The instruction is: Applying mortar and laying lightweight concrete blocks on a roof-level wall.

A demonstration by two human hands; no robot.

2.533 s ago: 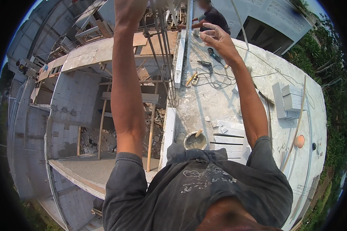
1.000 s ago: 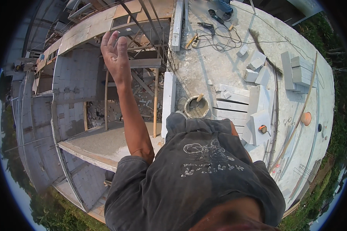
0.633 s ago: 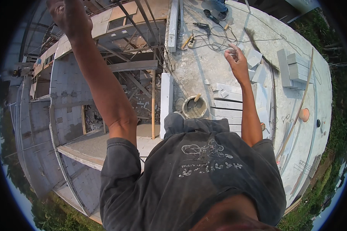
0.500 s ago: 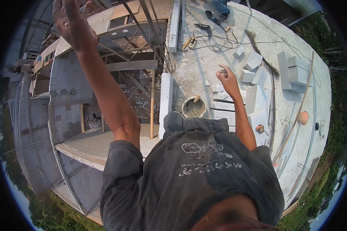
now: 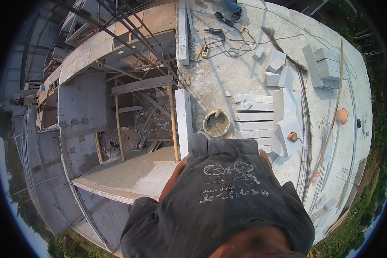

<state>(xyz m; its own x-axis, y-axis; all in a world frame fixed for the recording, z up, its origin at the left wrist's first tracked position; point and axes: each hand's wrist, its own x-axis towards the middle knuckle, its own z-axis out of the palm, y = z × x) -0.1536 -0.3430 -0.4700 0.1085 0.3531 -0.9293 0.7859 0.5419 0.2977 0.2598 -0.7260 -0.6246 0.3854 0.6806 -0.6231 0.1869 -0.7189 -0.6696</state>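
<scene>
My left hand (image 5: 182,161) and my right hand (image 5: 263,153) are down at either side of my waist, almost wholly hidden by my dark grey T-shirt (image 5: 223,202); their fingers cannot be made out. Just beyond my waist stands a bucket (image 5: 217,127) of grey mix with a wooden handle sticking out. Beside it, white blocks (image 5: 253,116) lie in rows, with an orange tape measure (image 5: 293,136) on one. A white block ledge (image 5: 182,120) runs at my left.
Left is a drop into an unfinished structure with rubble (image 5: 146,124), props and rebar (image 5: 129,26). On the roof slab are drills (image 5: 215,32), cables, a brush (image 5: 288,56), stacked blocks (image 5: 324,64), a long pole (image 5: 331,129) and an orange pot (image 5: 341,116). Another person's leg (image 5: 228,6) shows at the top.
Both arms, raised and reaching forward earlier, have dropped to my sides, out of sight behind the shirt. The other person, seen bending earlier, now shows only a leg at the top edge.
</scene>
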